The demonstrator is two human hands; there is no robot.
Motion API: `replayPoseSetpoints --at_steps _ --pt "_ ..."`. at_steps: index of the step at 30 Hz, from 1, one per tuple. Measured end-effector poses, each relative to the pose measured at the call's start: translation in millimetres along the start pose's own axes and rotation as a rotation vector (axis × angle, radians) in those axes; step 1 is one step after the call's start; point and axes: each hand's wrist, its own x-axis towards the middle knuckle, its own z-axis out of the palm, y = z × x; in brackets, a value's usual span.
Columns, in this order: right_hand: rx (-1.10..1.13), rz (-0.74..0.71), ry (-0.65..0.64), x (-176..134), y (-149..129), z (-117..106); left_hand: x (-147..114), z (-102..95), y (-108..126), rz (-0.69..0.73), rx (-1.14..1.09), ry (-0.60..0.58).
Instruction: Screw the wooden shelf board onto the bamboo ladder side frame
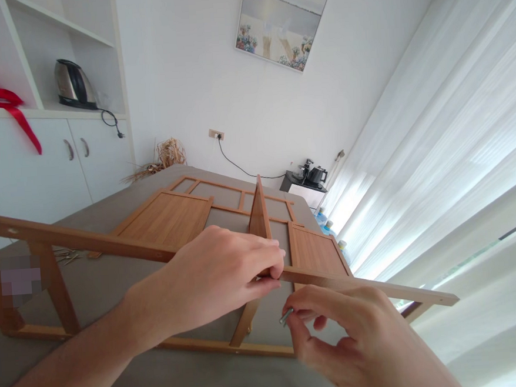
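Note:
My left hand [227, 260] is closed round the near end of an upright wooden panel [258, 211], where it meets the long rail of a wooden frame [335, 280]. The fingers hide that joint. Just to the right and nearer to me, my right hand [342, 329] pinches a small silvery metal pin or bolt [286, 316] between thumb and fingertips; its exact kind is too small to tell. The frame stands on a grey-brown table [182, 375], its lower rail [198, 345] and a cross-piece [244, 323] showing beneath my hands.
Behind the frame lie slatted wooden panels [171, 214] and another panel [318, 251]. Small loose parts [68, 255] rest at the left, near a blurred patch. Dried stalks [171, 152] are at the table's far end. A kettle [71, 83] sits on a shelf; white curtains [456, 115] hang right.

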Motion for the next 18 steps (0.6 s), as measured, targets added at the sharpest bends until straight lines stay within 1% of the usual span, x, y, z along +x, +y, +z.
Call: replayPoseSetpoints --at_steps 3,6,8,12,15,18 --pt "0.027 0.021 0.033 -3.6 -2.2 -6.9 -0.1 0.1 0.2 0.003 0.006 -0.003" --pt "0.005 0.061 0.012 -3.9 -2.0 -12.7 -0.3 -0.2 0.1 0.013 0.009 -0.008" --pt "-0.038 0.061 -0.026 -3.4 -0.4 -14.5 -0.5 -0.2 0.0 0.010 0.007 -0.013" --pt "-0.021 0.017 -0.120 -1.3 1.9 -13.1 -0.8 1.5 -0.5 0.010 0.014 0.015" --pt "0.001 0.015 -0.128 0.3 1.9 -9.8 -1.0 3.4 -0.9 -0.001 0.021 0.046" --pt "-0.008 0.014 -0.113 0.9 3.0 -8.0 -1.2 4.5 -1.1 -0.006 0.019 0.050"
